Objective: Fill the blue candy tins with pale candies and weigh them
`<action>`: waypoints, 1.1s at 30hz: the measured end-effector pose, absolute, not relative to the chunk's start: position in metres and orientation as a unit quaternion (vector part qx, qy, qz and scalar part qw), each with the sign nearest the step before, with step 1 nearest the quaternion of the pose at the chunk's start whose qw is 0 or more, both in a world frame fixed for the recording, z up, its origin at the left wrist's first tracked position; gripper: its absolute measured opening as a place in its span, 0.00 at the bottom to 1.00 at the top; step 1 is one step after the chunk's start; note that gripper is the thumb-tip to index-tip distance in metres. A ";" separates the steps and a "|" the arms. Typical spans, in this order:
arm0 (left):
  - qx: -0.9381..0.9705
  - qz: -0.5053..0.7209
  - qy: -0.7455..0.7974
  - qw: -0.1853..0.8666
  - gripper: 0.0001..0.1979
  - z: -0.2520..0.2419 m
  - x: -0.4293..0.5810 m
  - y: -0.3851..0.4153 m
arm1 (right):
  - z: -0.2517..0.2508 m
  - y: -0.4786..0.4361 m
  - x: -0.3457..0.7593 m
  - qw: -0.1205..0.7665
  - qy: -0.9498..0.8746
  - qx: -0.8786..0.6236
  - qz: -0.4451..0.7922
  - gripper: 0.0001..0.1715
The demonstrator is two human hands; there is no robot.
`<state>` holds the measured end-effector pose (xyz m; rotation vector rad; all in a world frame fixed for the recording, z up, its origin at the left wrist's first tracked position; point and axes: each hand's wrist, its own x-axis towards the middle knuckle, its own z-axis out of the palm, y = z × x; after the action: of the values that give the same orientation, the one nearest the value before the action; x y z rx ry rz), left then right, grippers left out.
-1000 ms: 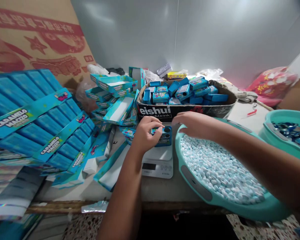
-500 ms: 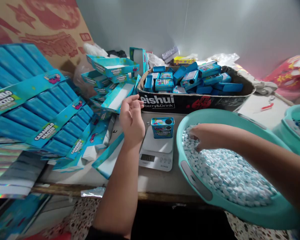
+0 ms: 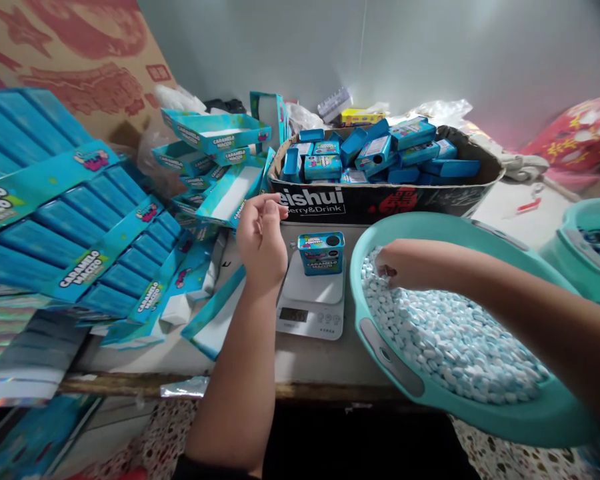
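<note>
A small blue candy tin stands on a white kitchen scale at the table's middle. My left hand hovers just left of the tin, palm up, fingers loosely curled and empty. My right hand rests in the teal basin of pale blue and white candies, its fingers pinched among them at the near-left side. What the fingers hold is hidden.
A black cardboard tray heaped with blue tins stands behind the scale. Blue display cartons are stacked at the left, open ones behind them. A second teal basin sits at the right edge.
My left hand let go of the tin and drew back to the left. My right hand moved from the tin down into the candies in the basin.
</note>
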<state>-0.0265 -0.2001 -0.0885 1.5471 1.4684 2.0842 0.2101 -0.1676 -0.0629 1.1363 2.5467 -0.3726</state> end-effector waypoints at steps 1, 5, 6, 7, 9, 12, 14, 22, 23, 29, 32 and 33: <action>0.519 0.696 0.490 0.079 0.15 -0.088 -0.026 -0.201 | -0.062 -0.167 0.209 0.150 0.894 0.402 -0.129 0.04; 0.523 0.695 0.487 0.084 0.14 -0.086 -0.027 -0.202 | -0.050 -0.169 0.205 0.090 0.900 0.413 -0.109 0.05; 0.524 0.694 0.486 0.086 0.14 -0.086 -0.027 -0.202 | -0.046 -0.169 0.203 0.079 0.903 0.410 -0.101 0.06; 0.526 0.694 0.484 0.086 0.13 -0.086 -0.027 -0.203 | -0.044 -0.169 0.202 0.069 0.906 0.407 -0.095 0.07; 0.533 0.692 0.479 0.086 0.13 -0.085 -0.027 -0.203 | -0.041 -0.169 0.201 0.060 0.909 0.404 -0.086 0.09; 0.544 0.687 0.474 0.085 0.13 -0.083 -0.026 -0.205 | -0.041 -0.169 0.201 0.061 0.909 0.405 -0.081 0.10; 0.547 0.683 0.476 0.087 0.13 -0.082 -0.026 -0.206 | -0.042 -0.169 0.202 0.063 0.908 0.405 -0.081 0.10; 0.553 0.666 0.495 0.080 0.13 -0.082 -0.028 -0.207 | -0.041 -0.169 0.203 0.050 0.904 0.415 -0.089 0.09; 0.557 0.662 0.496 0.079 0.13 -0.082 -0.028 -0.207 | -0.041 -0.168 0.204 0.048 0.905 0.413 -0.087 0.09; 0.575 0.642 0.501 0.082 0.14 -0.082 -0.023 -0.209 | -0.043 -0.167 0.206 -0.018 0.918 0.386 -0.089 0.06; 0.581 0.633 0.505 0.083 0.13 -0.084 -0.022 -0.208 | -0.042 -0.167 0.202 -0.090 0.924 0.367 -0.053 0.09; 0.580 0.633 0.506 0.084 0.13 -0.085 -0.022 -0.207 | -0.042 -0.167 0.199 -0.111 0.926 0.358 -0.030 0.10</action>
<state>-0.0219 -0.2067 -0.0849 1.7314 1.5106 1.8878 0.1990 -0.1666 -0.0420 1.2133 3.1365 -0.1019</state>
